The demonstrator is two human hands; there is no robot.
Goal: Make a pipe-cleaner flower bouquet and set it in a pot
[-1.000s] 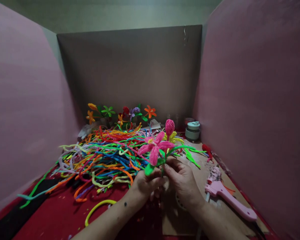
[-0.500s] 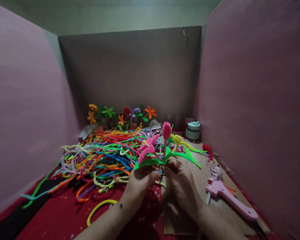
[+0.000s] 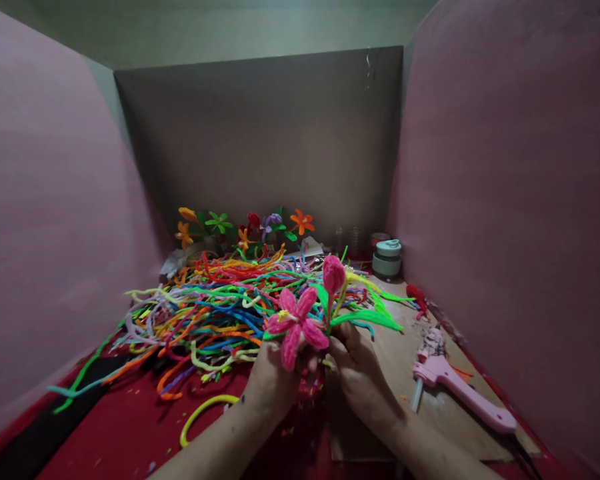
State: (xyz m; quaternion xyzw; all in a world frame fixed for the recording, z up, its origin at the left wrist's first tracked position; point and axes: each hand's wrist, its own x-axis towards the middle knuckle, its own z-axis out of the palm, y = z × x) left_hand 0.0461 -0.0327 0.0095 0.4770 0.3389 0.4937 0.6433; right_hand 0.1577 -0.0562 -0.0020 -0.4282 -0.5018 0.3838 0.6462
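A pipe-cleaner flower spray is between my hands in front of me. It has an open pink flower (image 3: 307, 303) with a yellow centre, a closed pink bud (image 3: 334, 274) standing above it, and long green leaves (image 3: 367, 319). My right hand (image 3: 357, 363) is closed on the stem just below the leaves. My left hand (image 3: 275, 377) is closed around the lower left part of the spray, its fingers partly hidden by the pink petals. Yellow pipe cleaner (image 3: 363, 280) shows behind the bud; whether it belongs to the spray I cannot tell.
Loose coloured pipe cleaners (image 3: 220, 300) lie heaped at left and centre. Finished flowers (image 3: 219, 223) stand behind them. On the cardboard (image 3: 395, 433) at right rests a pink glue gun (image 3: 460, 387), its cord trailing forward. A lidded green jar (image 3: 387, 260) is farther back. Pink side panels (image 3: 520, 200) enclose the table.
The open pink flower has tipped down and towards me, its face now turned to the camera in front of my left fingers. The bud has dropped slightly. Both hands stay at the spray.
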